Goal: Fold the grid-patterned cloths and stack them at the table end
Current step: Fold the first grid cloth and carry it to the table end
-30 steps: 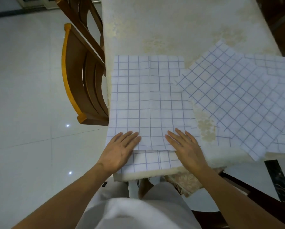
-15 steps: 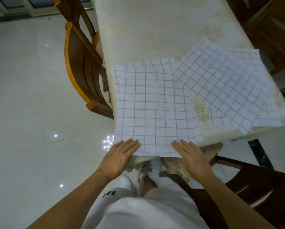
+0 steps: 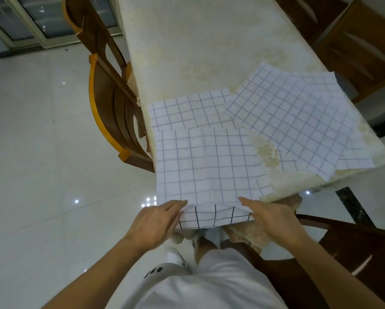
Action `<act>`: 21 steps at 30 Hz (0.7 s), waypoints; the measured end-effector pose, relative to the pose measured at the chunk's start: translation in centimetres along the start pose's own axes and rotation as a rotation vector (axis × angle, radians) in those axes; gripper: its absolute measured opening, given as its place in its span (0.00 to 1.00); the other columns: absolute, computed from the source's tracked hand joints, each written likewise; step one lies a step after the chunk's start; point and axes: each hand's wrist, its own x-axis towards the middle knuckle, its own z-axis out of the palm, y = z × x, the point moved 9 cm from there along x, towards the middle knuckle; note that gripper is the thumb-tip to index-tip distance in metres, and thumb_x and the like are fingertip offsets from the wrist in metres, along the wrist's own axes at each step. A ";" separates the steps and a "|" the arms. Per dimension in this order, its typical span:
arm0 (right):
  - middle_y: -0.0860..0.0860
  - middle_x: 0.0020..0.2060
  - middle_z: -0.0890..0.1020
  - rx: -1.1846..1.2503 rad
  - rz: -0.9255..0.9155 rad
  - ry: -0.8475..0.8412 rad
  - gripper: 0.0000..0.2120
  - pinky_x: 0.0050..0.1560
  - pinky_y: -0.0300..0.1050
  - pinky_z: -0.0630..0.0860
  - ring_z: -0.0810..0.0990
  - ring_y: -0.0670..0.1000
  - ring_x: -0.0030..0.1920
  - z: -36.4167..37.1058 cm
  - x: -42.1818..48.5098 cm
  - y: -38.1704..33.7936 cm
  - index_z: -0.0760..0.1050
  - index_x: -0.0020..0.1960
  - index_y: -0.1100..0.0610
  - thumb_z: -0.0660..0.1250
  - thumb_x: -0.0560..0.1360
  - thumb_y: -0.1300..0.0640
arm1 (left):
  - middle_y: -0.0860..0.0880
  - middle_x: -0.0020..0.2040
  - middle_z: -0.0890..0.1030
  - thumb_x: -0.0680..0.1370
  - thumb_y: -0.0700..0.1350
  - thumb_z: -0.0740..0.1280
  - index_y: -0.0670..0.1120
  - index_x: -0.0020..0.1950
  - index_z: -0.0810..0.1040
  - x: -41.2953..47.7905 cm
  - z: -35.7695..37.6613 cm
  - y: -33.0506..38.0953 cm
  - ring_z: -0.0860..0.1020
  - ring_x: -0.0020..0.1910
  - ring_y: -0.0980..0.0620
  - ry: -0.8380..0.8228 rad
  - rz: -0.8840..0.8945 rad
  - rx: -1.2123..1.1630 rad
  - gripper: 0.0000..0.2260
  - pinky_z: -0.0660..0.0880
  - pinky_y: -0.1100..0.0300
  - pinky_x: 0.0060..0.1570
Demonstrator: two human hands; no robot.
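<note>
Grid cloth's been dragged closer than it was half a second ago

The folded grid cloth [image 3: 209,163] now overhangs the near end of the table [image 3: 198,41], and a darker-lined layer droops at lower centre between the left hand [image 3: 155,221] and right hand [image 3: 274,217]. Fingers lie fairly straight on its near corners with thumbs hidden, so I can't tell if they're pinching. The fabric is thin and creased. The other grid cloths [image 3: 294,121] are fanned flat right of centre. There's open cream tabletop up top, and a wooden chair [image 3: 111,121] hugs the left edge.
</note>
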 end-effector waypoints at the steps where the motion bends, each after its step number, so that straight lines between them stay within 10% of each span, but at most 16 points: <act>1: 0.51 0.45 0.86 -0.022 -0.003 0.017 0.38 0.25 0.47 0.79 0.85 0.53 0.36 -0.9 1.4 0.6 0.78 0.65 0.55 0.83 0.58 0.68 | 0.53 0.59 0.83 0.84 0.55 0.46 0.52 0.67 0.76 1.4 -0.8 -0.4 0.84 0.39 0.52 0.004 -0.006 0.017 0.23 0.78 0.62 0.32; 5: 0.53 0.54 0.86 -0.050 -0.046 0.074 0.16 0.43 0.56 0.84 0.85 0.57 0.53 -3.7 7.8 2.8 0.81 0.62 0.55 0.71 0.75 0.57 | 0.50 0.66 0.79 0.83 0.56 0.46 0.50 0.72 0.72 8.2 -2.6 -3.3 0.81 0.56 0.47 -0.021 -0.076 0.008 0.24 0.82 0.51 0.47; 12: 0.48 0.75 0.69 0.003 0.005 -0.131 0.19 0.74 0.47 0.60 0.64 0.51 0.77 -2.6 18.2 7.9 0.69 0.75 0.51 0.56 0.85 0.51 | 0.49 0.71 0.75 0.84 0.56 0.47 0.49 0.73 0.72 17.5 -1.3 -9.3 0.76 0.66 0.45 -0.084 -0.210 -0.047 0.24 0.76 0.49 0.61; 21: 0.54 0.72 0.73 -0.059 -0.105 -0.141 0.24 0.67 0.58 0.71 0.70 0.59 0.73 1.3 25.5 11.8 0.76 0.69 0.53 0.49 0.83 0.46 | 0.46 0.75 0.69 0.83 0.53 0.47 0.52 0.72 0.70 23.1 1.2 -13.3 0.68 0.73 0.43 -0.172 -0.202 0.063 0.22 0.69 0.42 0.68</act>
